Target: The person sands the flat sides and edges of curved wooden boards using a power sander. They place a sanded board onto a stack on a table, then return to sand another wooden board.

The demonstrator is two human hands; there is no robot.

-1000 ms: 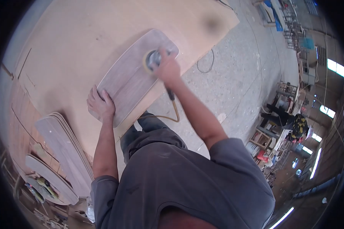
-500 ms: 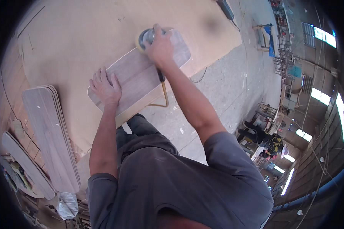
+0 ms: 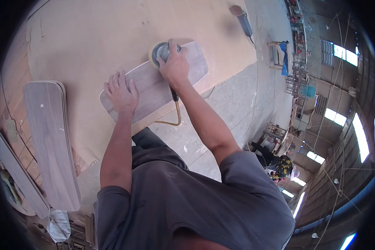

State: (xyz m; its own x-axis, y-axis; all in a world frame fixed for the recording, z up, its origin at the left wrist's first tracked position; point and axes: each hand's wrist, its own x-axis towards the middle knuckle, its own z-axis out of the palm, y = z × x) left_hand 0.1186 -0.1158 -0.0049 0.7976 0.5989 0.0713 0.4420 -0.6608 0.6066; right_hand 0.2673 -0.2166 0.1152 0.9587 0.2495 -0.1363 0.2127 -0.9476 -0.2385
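Observation:
A wood-grained board (image 3: 148, 93) with rounded corners lies on the brown sheet-covered table (image 3: 96, 37). My left hand (image 3: 121, 93) rests on the board's left part, fingers spread and pressing flat. Near the board's far edge, my right hand (image 3: 176, 68) grips a round orbital sander (image 3: 159, 53) from above. Its pad sits over that edge and reaches a little beyond it; I cannot tell whether it is spinning. A yellow hose (image 3: 178, 116) runs back from the sander past the table's near edge.
A stack of similar long boards (image 3: 50, 137) lies at the left, with another narrow board (image 3: 21, 175) beyond it. An angle grinder (image 3: 242, 21) lies at the table's far right. A person (image 3: 282, 166) is in the workshop at right.
The view has shifted, so the angle grinder shows more fully. Both hands stay at about the same places on the board, the right one still holding the sander.

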